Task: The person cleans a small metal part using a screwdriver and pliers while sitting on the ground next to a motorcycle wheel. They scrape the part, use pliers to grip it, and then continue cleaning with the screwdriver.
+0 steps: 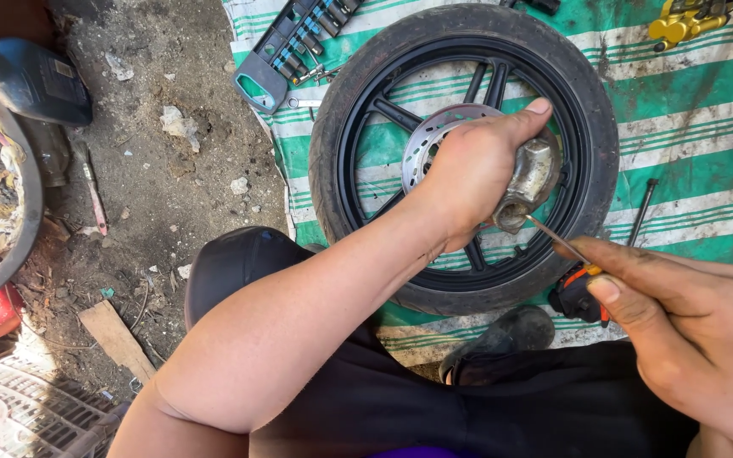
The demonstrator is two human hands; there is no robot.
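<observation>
A dull grey metal caliper-like casting [533,180] is held in the left hand [472,174], fingers wrapped tight around it and the thumb laid along its top edge. The casting is raised above the hub of a black spoked wheel [465,153]; contact with the wheel cannot be judged. A screwdriver [572,265] with an orange-and-black handle is gripped in the right hand [693,331], fingers closed, forefinger stretched along the handle. The thin blade is angled up and to the left, and its tip is set at the round opening in the lower end of the casting.

The wheel is laid flat, tyre fitted, on a green-and-white striped tarpaulin [680,110]. A drilled brake disc [431,140] is seen at its centre, partly hidden by the left hand. A grey socket-bit holder [294,47] lies at the tarpaulin's upper left edge. A yellow metal part [680,21] is noted at the upper right, and a slim dark rod [643,212] just right of the tyre. Bare dirt [171,170] is seen to the left, with a wooden offcut [116,339].
</observation>
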